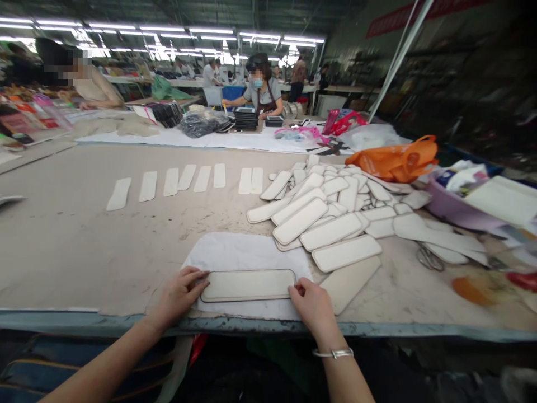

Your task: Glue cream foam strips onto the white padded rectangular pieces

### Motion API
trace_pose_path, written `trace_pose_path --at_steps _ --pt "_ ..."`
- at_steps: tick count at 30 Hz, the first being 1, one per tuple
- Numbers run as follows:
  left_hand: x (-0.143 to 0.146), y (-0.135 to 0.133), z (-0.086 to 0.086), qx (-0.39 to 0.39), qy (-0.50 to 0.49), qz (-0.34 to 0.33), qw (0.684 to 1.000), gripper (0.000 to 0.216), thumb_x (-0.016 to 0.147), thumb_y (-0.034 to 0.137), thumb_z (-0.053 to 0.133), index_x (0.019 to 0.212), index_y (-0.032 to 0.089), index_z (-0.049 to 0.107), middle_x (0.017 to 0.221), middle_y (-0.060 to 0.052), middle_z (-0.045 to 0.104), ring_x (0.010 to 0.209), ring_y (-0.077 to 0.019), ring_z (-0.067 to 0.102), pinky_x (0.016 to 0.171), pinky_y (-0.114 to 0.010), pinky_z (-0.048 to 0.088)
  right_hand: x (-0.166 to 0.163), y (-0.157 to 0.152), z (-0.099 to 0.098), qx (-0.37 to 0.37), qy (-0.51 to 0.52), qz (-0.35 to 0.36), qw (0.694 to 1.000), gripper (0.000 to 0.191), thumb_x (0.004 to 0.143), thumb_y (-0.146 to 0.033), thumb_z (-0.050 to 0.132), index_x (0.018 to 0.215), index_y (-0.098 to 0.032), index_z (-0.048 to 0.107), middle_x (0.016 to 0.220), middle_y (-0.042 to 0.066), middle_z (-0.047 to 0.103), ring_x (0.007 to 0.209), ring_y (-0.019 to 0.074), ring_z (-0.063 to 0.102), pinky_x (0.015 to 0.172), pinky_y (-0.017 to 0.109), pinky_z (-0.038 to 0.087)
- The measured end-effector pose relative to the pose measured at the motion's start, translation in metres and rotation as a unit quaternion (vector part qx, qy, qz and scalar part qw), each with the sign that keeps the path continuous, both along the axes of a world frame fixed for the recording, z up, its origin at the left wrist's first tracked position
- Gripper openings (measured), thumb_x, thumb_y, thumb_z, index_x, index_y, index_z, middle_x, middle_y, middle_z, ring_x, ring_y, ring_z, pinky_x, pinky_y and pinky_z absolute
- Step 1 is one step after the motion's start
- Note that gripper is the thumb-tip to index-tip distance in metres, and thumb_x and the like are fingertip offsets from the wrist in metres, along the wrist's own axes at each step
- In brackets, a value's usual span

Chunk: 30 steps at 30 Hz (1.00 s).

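Note:
A long cream panel (248, 286) with rounded corners and a dark edge lies on a white sheet (251, 246) near the table's front edge. My left hand (181, 294) pinches its left end between thumb and fingers. At the opposite end, my right hand (311, 302) grips the right edge with curled fingers. A heap of similar dark-edged panels (330, 232) lies just beyond my right hand. One plain beige piece (352, 282) is partly under that heap. Several small white strips (172, 182) lie in a loose row farther back.
An orange bag (394, 159) and a purple basin (457, 204) with cloth stand at the right. Scissors (430, 257) lie in front of the basin. Across the table, a masked person (262, 92) works beside a stack of dark pieces (245, 118); another person (94, 84) sits at the left.

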<state>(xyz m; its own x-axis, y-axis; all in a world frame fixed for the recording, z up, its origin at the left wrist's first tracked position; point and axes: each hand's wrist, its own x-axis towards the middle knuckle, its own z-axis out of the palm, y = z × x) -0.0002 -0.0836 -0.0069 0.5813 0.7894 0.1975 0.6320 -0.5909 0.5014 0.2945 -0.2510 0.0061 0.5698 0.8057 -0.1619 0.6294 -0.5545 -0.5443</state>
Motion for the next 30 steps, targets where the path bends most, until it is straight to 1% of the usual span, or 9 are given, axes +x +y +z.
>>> trace_pose_path --at_steps 2,3,7,9,18,30 --pt "-0.0014 -0.0018 -0.0031 0.009 -0.019 0.011 1.000 0.033 0.083 0.042 0.053 0.104 0.019 0.065 0.096 -0.004 0.061 0.066 -0.0120 0.059 0.063 -0.024 0.051 -0.0005 0.0008 0.0007 -0.001 0.001 -0.004 1.000 0.018 0.079 -0.032 0.050 0.066 -0.023 0.058 0.061 -0.002 0.061 0.059 0.0134 0.051 0.057 0.025 0.028" --pt "-0.0017 -0.0028 -0.0043 0.017 -0.028 0.012 0.999 0.032 0.083 0.042 0.053 0.103 0.019 0.066 0.096 -0.004 0.061 0.064 -0.0115 0.059 0.062 -0.023 0.051 -0.0007 0.0012 0.0011 -0.004 0.003 -0.007 1.000 0.018 0.079 -0.032 0.050 0.065 -0.022 0.058 0.060 -0.001 0.061 0.059 0.0133 0.051 0.056 0.025 0.027" --pt "-0.0014 -0.0054 -0.0055 0.060 -0.032 -0.022 0.997 0.028 0.085 0.041 0.050 0.089 0.023 0.071 0.092 -0.003 0.062 0.078 -0.0143 0.062 0.071 -0.023 0.052 -0.0005 0.0023 0.0015 -0.006 0.006 -0.013 1.000 0.017 0.077 -0.031 0.051 0.064 -0.023 0.057 0.060 -0.002 0.061 0.058 0.0131 0.050 0.056 0.025 0.027" --pt "-0.0009 -0.0054 -0.0050 0.069 -0.025 -0.032 0.997 0.028 0.086 0.041 0.049 0.088 0.023 0.072 0.090 -0.003 0.063 0.081 -0.0147 0.063 0.073 -0.023 0.052 -0.0003 0.0022 0.0010 -0.007 0.002 -0.012 1.000 0.016 0.077 -0.031 0.051 0.064 -0.023 0.057 0.059 -0.002 0.060 0.058 0.0130 0.049 0.056 0.025 0.026" --pt "0.0000 -0.0058 -0.0056 0.073 -0.021 -0.031 0.997 0.032 0.087 0.041 0.047 0.090 0.021 0.072 0.090 -0.005 0.064 0.080 -0.0154 0.063 0.073 -0.024 0.053 -0.0008 0.0026 -0.0011 -0.012 -0.004 -0.009 1.000 0.015 0.075 -0.030 0.051 0.062 -0.023 0.055 0.058 -0.003 0.058 0.056 0.0124 0.045 0.055 0.025 0.025" --pt "0.0007 -0.0075 -0.0042 0.074 -0.018 -0.033 0.997 0.030 0.087 0.039 0.048 0.091 0.021 0.071 0.091 -0.004 0.064 0.082 -0.0153 0.063 0.074 -0.023 0.052 -0.0014 0.0020 0.0009 -0.011 -0.001 -0.006 1.000 0.014 0.074 -0.028 0.051 0.062 -0.022 0.054 0.057 -0.003 0.058 0.056 0.0121 0.045 0.055 0.025 0.025"
